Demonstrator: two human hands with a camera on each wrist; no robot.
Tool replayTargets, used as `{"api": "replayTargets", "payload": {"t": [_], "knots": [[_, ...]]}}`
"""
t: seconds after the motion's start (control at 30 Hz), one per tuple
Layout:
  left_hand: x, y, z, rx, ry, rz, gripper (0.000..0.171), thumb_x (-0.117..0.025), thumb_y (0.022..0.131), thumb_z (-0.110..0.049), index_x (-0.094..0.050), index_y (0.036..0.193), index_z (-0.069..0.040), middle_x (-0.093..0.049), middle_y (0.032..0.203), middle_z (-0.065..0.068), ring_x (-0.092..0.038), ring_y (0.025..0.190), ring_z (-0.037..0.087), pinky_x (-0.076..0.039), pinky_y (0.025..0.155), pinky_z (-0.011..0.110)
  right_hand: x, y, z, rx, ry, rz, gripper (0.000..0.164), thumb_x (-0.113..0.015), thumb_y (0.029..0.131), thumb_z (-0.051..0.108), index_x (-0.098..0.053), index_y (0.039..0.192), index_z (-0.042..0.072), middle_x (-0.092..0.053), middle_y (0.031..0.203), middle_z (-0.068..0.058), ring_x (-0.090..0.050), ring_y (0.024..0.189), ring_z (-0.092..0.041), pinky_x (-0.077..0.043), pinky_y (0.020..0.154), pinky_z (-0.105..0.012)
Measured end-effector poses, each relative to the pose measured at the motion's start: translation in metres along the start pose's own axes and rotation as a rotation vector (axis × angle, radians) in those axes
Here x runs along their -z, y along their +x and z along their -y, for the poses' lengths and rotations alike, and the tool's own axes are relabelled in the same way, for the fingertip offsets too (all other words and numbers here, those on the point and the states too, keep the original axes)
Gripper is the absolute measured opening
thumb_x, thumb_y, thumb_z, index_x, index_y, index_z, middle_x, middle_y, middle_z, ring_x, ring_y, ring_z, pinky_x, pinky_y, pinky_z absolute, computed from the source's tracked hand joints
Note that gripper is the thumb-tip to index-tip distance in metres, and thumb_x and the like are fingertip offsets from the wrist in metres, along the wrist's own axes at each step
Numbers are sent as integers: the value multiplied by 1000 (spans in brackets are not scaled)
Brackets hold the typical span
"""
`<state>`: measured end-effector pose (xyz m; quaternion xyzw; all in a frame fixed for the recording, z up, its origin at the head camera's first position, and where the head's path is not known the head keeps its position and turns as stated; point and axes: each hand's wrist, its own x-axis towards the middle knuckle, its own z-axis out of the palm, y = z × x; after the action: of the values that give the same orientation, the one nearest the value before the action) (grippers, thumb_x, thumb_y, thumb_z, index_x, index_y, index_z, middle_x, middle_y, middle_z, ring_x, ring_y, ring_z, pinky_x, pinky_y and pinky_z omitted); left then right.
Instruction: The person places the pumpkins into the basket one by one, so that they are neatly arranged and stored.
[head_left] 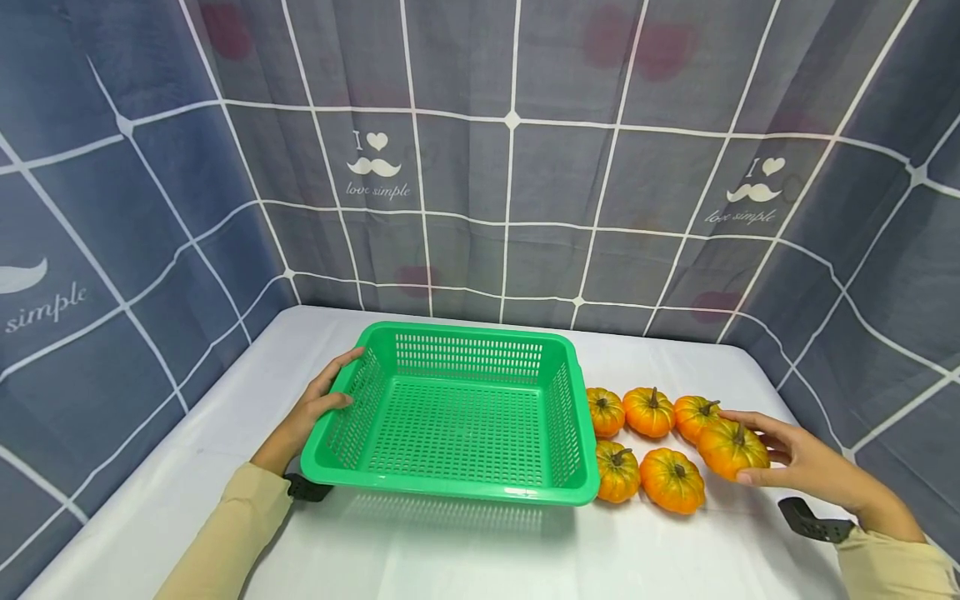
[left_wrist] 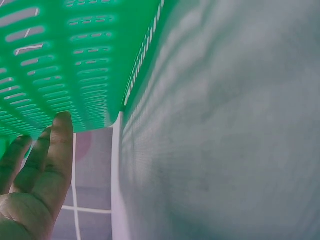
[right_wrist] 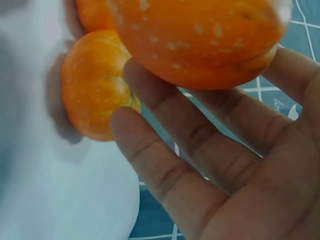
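Mainly, a slip is the worry: the right grip [head_left: 802, 462] holds a small orange pumpkin [head_left: 732, 452] with the thumb on its near side and fingers on its far side, and the skin looks smooth, so a weak pinch could let it drop onto the white worktop [head_left: 525, 567]. It's at the right end of the cluster, partly covering the back-row pumpkin [head_left: 692, 417] in the head view; can't tell if they touch. A low sweep leftward could bump that one or the front-row pumpkin [head_left: 672, 481] and set it rolling. In the right wrist view, two fingers reach past the held one towards a neighbour, so they might nudge it. The green basket [head_left: 480, 490], nothing inside, stands left of the cluster, its right side close by the leftmost pumpkins [head_left: 617, 473]; a shove rightward would probably push those. If the left grip [head_left: 309, 408] pulls on one edge only, the basket might tip or skid. Pose: left forearm comes in from lower left, thumb over the left rim, fingers extended along the outside of the slotted wall; right forearm comes in from lower right, hand pointing left
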<state>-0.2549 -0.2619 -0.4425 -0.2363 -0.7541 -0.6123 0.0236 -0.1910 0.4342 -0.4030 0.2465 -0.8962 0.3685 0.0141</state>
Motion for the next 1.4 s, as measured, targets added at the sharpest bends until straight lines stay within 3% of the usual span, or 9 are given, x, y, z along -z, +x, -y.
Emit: {"api": "replayTargets", "payload": {"t": [0.53,0.67,0.87,1.07,1.27,1.4], "knots": [[-1,0,-3,24,-11,-11,78,-48,95,3,-29,171,-4,-18,176,25,-38,141,3,-37,103,23,-3,22,22,55,22,-23,69,-82,85,-9,-57,149,-5,-58,141,31,-60,117,6,-48,92,-11],[0,0,-3,29,-22,-13,78,-48,95,3,-30,171,-6,-22,175,23,-44,136,4,-41,100,23,-5,29,28,69,25,-20,69,-82,86,-8,-59,150,0,-59,141,31,-60,117,5,-47,93,-11],[-2,0,-1,-8,-39,-16,77,-47,96,4,-32,170,-5,-32,169,10,-52,129,9,-46,97,23,-7,40,35,84,19,-9,71,-82,86,-6,-60,152,9,-59,140,30,-62,116,3,-47,94,-11],[-3,1,1,-27,-31,-20,76,-47,95,4,-32,169,-1,-26,173,20,-47,135,6,-43,99,21,-9,50,41,88,28,10,73,-83,87,-5,-59,154,10,-59,141,30,-61,118,3,-48,94,-14],[-3,2,-1,-5,-26,-26,76,-47,94,4,-31,169,0,-25,173,23,-50,131,7,-45,97,23,-15,62,48,90,13,23,71,-84,87,0,-59,153,6,-58,142,30,-63,113,-1,-49,93,-16],[-2,2,-3,21,2,-35,77,-48,93,2,-31,168,2,-22,175,25,-42,138,6,-39,104,34,-19,70,51,111,10,27,71,-85,86,1,-59,152,4,-59,141,29,-64,112,-3,-48,94,-15]]}}
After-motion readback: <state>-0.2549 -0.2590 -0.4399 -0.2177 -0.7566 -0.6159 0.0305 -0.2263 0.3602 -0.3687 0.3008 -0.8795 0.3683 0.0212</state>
